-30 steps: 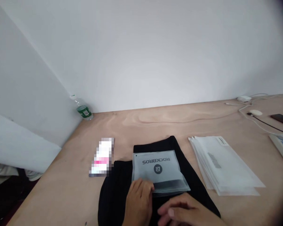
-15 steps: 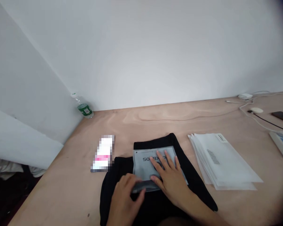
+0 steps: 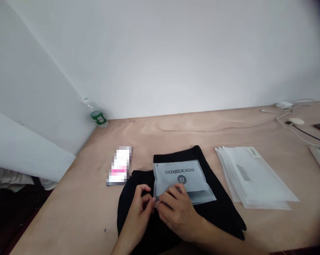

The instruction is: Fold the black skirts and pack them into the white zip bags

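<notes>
A frosted plastic bag (image 3: 202,196) printed ROCKBROS lies on a folded black garment (image 3: 218,209) on the table. The lettering appears upside down to me, and something dark shows inside the bag. At its near left corner, my left hand (image 3: 141,212) pinches the edge between thumb and fingers. Right beside it, my right hand (image 3: 177,212) has its fingers curled onto the same near edge, covering part of the bag. The fingertips of both hands almost meet there.
Right of the garment lies a stack of frosted plastic bags (image 3: 255,177). A phone (image 3: 119,166) rests at the left, and a water bottle (image 3: 98,117) stands in the back corner. White cables (image 3: 282,115) and a charger (image 3: 284,105) lie at the back right.
My right hand has left its flat position on the bag and moved left, its fingers now curled at the near left corner. My left hand has closed on that corner. The view has shifted slightly.
</notes>
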